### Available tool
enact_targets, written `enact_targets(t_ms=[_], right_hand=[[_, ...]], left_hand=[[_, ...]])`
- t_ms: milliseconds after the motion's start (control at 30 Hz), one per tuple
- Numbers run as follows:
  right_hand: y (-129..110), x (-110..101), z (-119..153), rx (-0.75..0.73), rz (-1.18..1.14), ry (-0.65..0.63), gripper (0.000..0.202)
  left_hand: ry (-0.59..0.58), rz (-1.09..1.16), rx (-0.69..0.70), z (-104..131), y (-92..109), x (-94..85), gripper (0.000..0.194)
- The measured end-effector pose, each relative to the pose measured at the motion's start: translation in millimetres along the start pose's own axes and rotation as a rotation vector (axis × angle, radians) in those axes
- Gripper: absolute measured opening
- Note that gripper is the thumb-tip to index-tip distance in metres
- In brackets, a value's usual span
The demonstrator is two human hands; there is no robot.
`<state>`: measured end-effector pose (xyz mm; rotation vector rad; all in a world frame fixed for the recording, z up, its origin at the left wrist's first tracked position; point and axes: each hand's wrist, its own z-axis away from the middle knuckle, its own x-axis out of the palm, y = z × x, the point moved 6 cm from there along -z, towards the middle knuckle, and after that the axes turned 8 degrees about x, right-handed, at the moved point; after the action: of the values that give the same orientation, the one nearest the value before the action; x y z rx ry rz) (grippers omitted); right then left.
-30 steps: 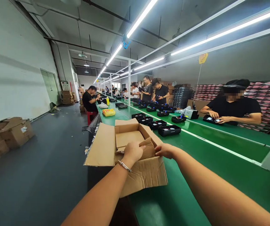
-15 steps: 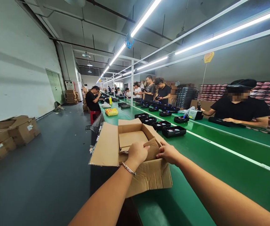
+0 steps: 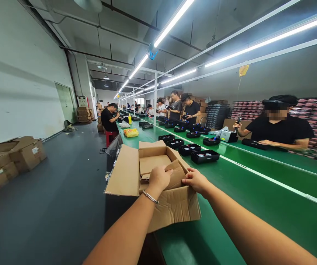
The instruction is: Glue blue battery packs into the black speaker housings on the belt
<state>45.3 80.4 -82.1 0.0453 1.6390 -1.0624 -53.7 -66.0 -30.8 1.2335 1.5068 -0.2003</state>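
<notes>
An open cardboard box (image 3: 122, 173) stands at the left edge of the green table, its flaps folded outward. Inside, flat brown cardboard covers the bottom. My left hand (image 3: 159, 178), with a silver bracelet at the wrist, reaches into the box and is closed on a loose cardboard piece (image 3: 177, 173) that leans up at an angle. At the box's right near corner, my right hand (image 3: 196, 181) pinches the other side of that same piece, close to the box wall. The fingertips of both hands are partly hidden.
Several black trays with round parts (image 3: 205, 156) stand beyond the box on the green table (image 3: 247, 191). A yellow packet (image 3: 131, 132) lies behind it. Across the table a co-worker (image 3: 277, 125) holds a handheld tool. Cardboard boxes (image 3: 27, 152) sit on the floor at left.
The loose cardboard piece has tilted slightly, with both hands shifting a little left. Across the table, the co-worker's hand with the tool has risen.
</notes>
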Motion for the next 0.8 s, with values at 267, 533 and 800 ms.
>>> enact_targets(t_ms=[267, 533, 800], right_hand=[[-3.4, 5.1, 0.5, 0.066, 0.017, -0.168, 0.015], [-1.2, 9.0, 3.8, 0.006, -0.010, -0.011, 0.017], [-9.5, 0.6, 13.3, -0.004, -0.005, 0.149, 0.020]], left_hand=[[-0.014, 0.048, -0.010, 0.7, 0.6, 2.2, 0.025], [0.018, 0.038, -0.036, 3.8, 1.9, -2.6, 0.025], [0.036, 0.084, -0.061, 2.0, -4.1, -3.8, 0.025]])
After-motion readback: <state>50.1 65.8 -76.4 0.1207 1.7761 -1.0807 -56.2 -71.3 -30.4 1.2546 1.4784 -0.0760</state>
